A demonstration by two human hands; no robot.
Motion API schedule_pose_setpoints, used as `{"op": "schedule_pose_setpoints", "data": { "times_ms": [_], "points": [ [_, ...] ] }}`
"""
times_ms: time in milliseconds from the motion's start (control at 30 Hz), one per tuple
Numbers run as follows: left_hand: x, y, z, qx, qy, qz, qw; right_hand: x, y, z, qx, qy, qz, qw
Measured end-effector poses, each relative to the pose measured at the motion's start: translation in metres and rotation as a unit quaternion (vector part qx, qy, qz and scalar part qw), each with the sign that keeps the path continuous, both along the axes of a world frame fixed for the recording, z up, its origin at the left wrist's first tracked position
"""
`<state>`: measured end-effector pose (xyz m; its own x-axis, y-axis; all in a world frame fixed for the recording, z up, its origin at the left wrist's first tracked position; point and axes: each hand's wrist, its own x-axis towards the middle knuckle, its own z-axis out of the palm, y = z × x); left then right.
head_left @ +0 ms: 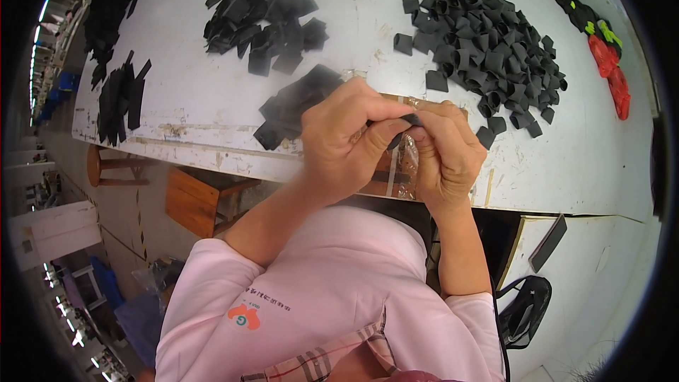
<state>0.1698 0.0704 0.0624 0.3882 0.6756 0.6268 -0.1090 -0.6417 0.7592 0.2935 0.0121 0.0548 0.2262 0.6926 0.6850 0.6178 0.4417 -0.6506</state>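
Note:
Over the table's front edge, my left hand [346, 131] and my right hand [453, 148] meet, thumbs and forefingers pinched together. Between their fingertips is a small black piece [411, 120] of soft sheet material, mostly covered by the fingers. Beneath the hands lies a brown board [382, 182] with clear tape across it. Just left of my left hand, a loose heap of flat black pieces [279, 114] spreads on the white table. Beyond my right hand is a large pile of small black sleeve-like pieces [488, 46], some showing open ends.
More flat black pieces [258, 21] lie at the far middle, with dark strips [122, 102] on the left. Black gloves and red bundles [607, 56] rest at the right edge. Wooden stools [194, 201] stand below left; a phone [548, 242] and black bag [525, 311] are lower right.

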Motion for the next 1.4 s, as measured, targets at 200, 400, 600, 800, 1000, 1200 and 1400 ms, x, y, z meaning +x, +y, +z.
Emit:
{"op": "schedule_pose_setpoints", "data": {
  "times_ms": [200,400,600,800,1000,1200,1400],
  "points": [
    [-0.016,0.019,-0.045,-0.134,0.055,0.090,0.985,0.039,-0.002,0.016,-0.154,0.249,0.114,0.950],
    [-0.016,0.029,-0.092,0.050,0.408,0.254,0.875,0.043,-0.011,-0.013,-0.195,0.364,-0.063,0.908],
    [-0.024,0.037,-0.107,0.123,0.377,0.191,0.898,0.005,-0.049,-0.035,-0.360,0.313,0.047,0.878],
    [-0.030,-0.019,-0.056,0.030,0.235,0.030,0.971,-0.017,-0.042,-0.040,-0.357,0.538,0.110,0.755],
    [-0.030,-0.043,-0.048,0.173,0.163,0.001,0.971,-0.014,-0.044,-0.039,-0.270,0.636,0.169,0.703],
    [-0.018,-0.047,-0.046,0.190,0.185,0.031,0.964,-0.023,-0.050,-0.025,-0.218,0.527,0.064,0.819],
    [-0.012,-0.051,-0.025,-0.204,0.043,-0.028,0.978,-0.001,-0.048,-0.038,-0.201,0.666,0.151,0.702]
  ]
}}
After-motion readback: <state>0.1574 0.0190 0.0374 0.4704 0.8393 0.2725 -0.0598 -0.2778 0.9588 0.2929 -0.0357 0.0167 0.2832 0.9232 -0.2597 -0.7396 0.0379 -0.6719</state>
